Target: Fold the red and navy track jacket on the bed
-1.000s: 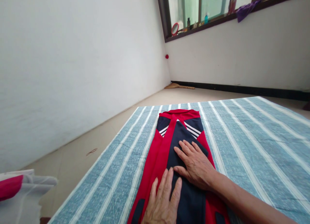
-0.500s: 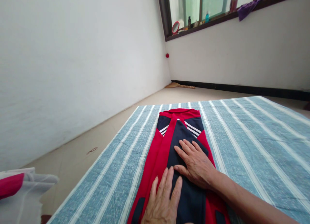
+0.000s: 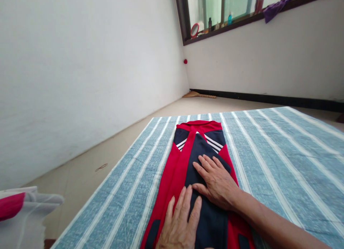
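A red and navy jacket (image 3: 168, 177) with white stripes near its collar lies folded lengthwise on a blue-and-white striped cloth (image 3: 271, 163). Its collar end points away from me, and the near end runs out of the picture. My left hand (image 3: 181, 220) rests flat on the red and navy front, fingers apart. Farther up, my right hand (image 3: 213, 181) lies flat on the navy panel with its fingers spread. The left thumb tip nearly hides below the picture's lower edge, and neither hand grips the fabric.
The cloth-covered surface ends at the left above a tiled floor (image 3: 80, 181). White and red fabric (image 3: 29, 213) stands at the lower left. A broom (image 3: 199, 94) lies in the far corner. Small bottles and a round mirror (image 3: 195, 30) line the window sill, beside a purple cloth (image 3: 275, 10).
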`<action>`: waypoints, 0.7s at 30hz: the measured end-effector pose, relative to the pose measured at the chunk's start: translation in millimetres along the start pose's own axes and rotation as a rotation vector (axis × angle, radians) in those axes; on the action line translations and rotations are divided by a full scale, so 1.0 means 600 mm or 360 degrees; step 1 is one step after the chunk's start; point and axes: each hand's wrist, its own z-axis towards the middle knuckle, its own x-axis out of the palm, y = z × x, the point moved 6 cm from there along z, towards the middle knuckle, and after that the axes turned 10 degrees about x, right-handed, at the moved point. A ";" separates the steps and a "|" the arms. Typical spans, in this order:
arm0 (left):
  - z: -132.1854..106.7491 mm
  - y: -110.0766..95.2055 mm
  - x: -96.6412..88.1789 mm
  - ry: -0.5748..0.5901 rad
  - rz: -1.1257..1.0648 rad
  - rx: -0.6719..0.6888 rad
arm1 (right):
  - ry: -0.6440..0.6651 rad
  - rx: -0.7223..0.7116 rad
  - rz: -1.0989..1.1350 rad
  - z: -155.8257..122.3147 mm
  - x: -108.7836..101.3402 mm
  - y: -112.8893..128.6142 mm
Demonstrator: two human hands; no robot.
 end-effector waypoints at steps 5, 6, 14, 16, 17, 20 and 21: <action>0.002 -0.002 0.000 -0.0026 0.0046 0.0023 | 0.0008 -0.0002 -0.0004 0.000 0.001 0.000; 0.002 -0.002 -0.001 -0.0025 0.0042 0.0013 | 0.0007 -0.0001 -0.0004 0.000 0.001 -0.001; 0.002 0.000 0.002 -0.0032 -0.0065 -0.0022 | 0.0017 -0.0001 -0.0009 0.001 0.001 -0.001; 0.002 0.000 0.003 -0.0037 -0.0047 -0.0007 | 0.0014 0.0000 -0.0005 0.000 0.002 -0.002; 0.002 0.001 0.003 -0.0043 -0.0046 -0.0007 | 0.0012 0.0000 -0.0003 0.000 0.002 -0.002; 0.001 0.002 -0.001 -0.0059 -0.0073 -0.0022 | 0.0020 -0.0006 -0.0003 0.000 0.003 -0.002; 0.000 0.002 -0.001 -0.0056 -0.0078 -0.0028 | 0.0023 -0.0007 -0.0003 0.000 0.003 -0.002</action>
